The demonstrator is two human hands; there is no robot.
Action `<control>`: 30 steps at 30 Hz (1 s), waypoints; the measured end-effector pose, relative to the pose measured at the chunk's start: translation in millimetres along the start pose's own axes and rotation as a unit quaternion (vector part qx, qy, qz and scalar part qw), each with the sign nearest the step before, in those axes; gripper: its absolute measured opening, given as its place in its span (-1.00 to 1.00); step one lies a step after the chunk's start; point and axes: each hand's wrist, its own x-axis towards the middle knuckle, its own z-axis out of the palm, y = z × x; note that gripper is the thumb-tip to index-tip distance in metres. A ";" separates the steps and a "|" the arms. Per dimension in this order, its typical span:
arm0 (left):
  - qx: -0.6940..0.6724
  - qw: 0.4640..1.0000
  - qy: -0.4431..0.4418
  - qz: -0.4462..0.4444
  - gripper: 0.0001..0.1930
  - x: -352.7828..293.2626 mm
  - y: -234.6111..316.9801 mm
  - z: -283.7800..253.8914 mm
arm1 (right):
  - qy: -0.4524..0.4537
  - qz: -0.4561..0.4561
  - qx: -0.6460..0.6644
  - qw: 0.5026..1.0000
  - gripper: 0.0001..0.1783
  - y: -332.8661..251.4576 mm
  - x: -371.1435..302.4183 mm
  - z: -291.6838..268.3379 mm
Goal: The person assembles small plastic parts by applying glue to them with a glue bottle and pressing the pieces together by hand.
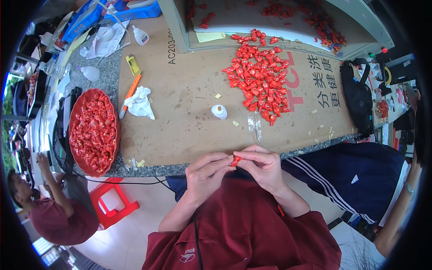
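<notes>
At the near edge of the table, my left hand (pixel 206 174) and my right hand (pixel 264 168) meet fingertip to fingertip. Between them they pinch a small red figure-like plastic piece (pixel 235 161); its finer details are hidden by the fingers. Just beyond the hands a small white bottle (pixel 219 112) stands upright on the cardboard. Farther back and to the right lies a loose pile of similar red pieces (pixel 261 76). On the left, a red oval scalloped tray (pixel 119 130) is filled with many more of them.
Flat cardboard (pixel 180 90) covers the table. An orange-handled tool (pixel 131 93), crumpled white tissue (pixel 140 102) and yellow item (pixel 133 65) lie left. A grey-framed box (pixel 174 27) stands behind, a black bag (pixel 356 96) right. A person (pixel 58 202) sits left; another person's dark trousers (pixel 351 175) are close right.
</notes>
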 end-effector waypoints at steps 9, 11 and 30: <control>0.012 1.000 0.006 -0.007 -0.73 -0.5 2.5 -4.9 | -0.006 0.013 0.028 0.999 -0.75 2.6 2.1 4.6; 0.017 1.000 0.008 -0.010 -0.73 -1.0 3.5 -7.4 | -0.008 0.013 0.038 0.999 -0.75 2.2 3.2 6.5; 0.029 0.984 0.163 -0.063 -0.76 -21.9 -7.1 -80.5 | -0.169 0.012 0.039 0.985 -0.78 -6.9 57.3 84.6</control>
